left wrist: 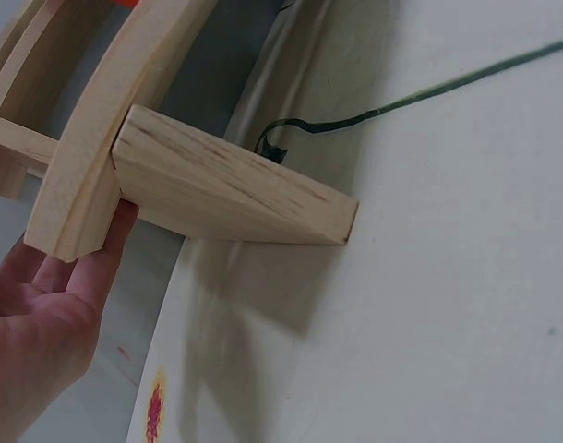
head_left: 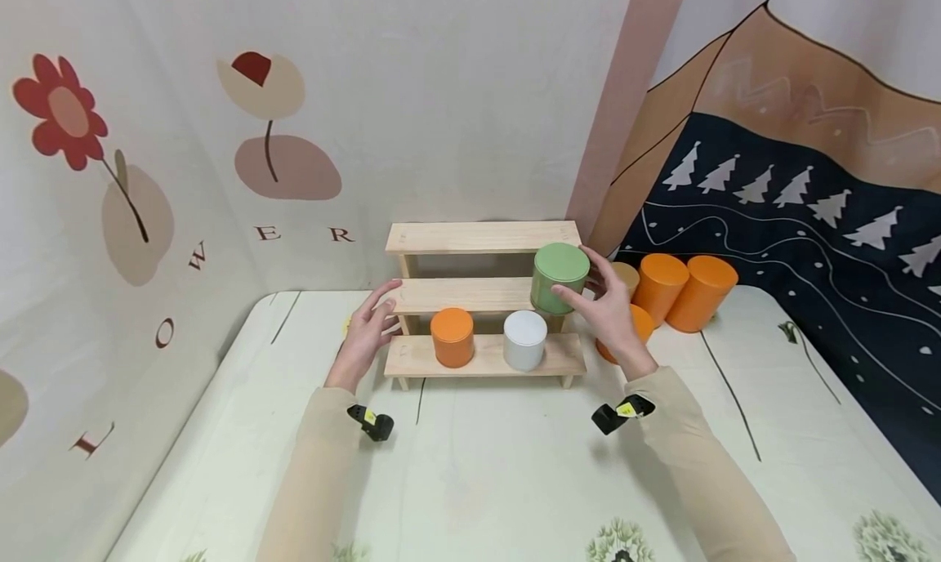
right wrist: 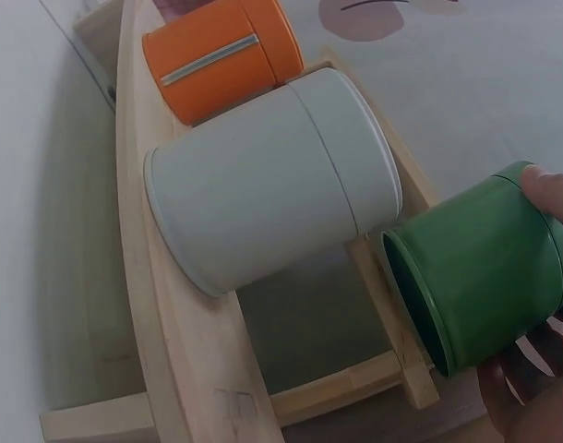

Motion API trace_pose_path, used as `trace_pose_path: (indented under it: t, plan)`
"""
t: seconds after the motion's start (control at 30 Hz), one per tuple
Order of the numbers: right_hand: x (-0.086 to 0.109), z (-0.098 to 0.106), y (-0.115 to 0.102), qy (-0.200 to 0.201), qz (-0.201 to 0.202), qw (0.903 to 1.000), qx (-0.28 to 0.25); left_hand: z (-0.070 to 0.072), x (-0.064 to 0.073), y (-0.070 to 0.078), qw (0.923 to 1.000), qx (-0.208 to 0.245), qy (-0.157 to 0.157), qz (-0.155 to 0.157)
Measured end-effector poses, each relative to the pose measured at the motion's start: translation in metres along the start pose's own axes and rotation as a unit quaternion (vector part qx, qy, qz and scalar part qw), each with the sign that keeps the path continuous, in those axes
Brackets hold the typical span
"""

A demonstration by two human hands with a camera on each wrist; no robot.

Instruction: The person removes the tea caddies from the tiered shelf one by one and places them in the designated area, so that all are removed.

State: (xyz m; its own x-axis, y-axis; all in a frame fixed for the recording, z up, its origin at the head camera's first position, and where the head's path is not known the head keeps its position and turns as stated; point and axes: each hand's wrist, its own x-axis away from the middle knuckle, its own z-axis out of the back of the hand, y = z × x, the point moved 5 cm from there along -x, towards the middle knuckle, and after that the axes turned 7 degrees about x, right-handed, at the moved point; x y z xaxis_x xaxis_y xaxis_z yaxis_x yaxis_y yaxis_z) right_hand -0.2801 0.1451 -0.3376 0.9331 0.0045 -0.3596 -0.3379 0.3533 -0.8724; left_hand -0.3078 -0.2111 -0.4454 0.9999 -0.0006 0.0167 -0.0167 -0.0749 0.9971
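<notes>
A three-tier wooden shelf (head_left: 481, 237) stands against the back cloth. My right hand (head_left: 610, 313) grips a green lidded canister (head_left: 553, 278) between thumb and fingers, at the right end of the middle tier. The canister's underside rim shows in the right wrist view, close by the wooden tier. My left hand (head_left: 365, 331) is at the shelf's left end, its extended fingers (left wrist: 101, 263) touching the wood. On the lowest tier an orange canister (head_left: 452, 338) and a white canister (head_left: 525, 341) stand upright side by side.
To the right of the shelf stand several more canisters: a tall orange canister (head_left: 703, 294), other orange ones and a tan canister (head_left: 627, 276) partly hidden by my right hand. A patterned light cloth (head_left: 470, 472) covers the table; printed cloth walls (head_left: 456, 96) rise behind.
</notes>
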Motion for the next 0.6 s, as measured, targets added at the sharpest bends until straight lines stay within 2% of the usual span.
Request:
trace_pose_path:
  t: [0.1, 0.33, 0.6]
  plan:
    - [0.005, 0.003, -0.011, -0.005, -0.005, 0.9999, 0.007, 0.0, 0.0, 0.001, 1.0, -0.003, 0.002, 0.001]
    - [-0.001, 0.011, 0.03, 0.007, -0.012, 0.9999, 0.009, -0.002, 0.002, 0.005, 0.9999, 0.006, -0.008, 0.005]
    - [0.006, 0.023, 0.035, 0.022, -0.001, 0.9997, 0.01, 0.001, -0.002, -0.001, 1.0, 0.005, -0.003, -0.006]
